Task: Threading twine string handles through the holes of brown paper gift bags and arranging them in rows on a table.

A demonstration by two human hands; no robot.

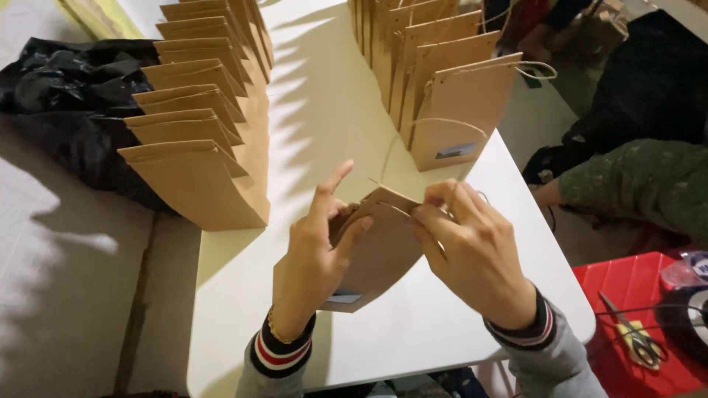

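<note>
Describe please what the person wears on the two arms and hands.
Both hands, left hand and right hand, are bare, without gloves. Each arm has a grey sleeve ending in a ribbed cuff with dark, red and white stripes. A thin gold-coloured bracelet sits on the left wrist.

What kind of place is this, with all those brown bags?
Probably a small hand-assembly workshop for paper bags. Rows of finished kraft bags stand on a white table, both hands work twine into another bag, and scissors lie on a red tray.
</note>
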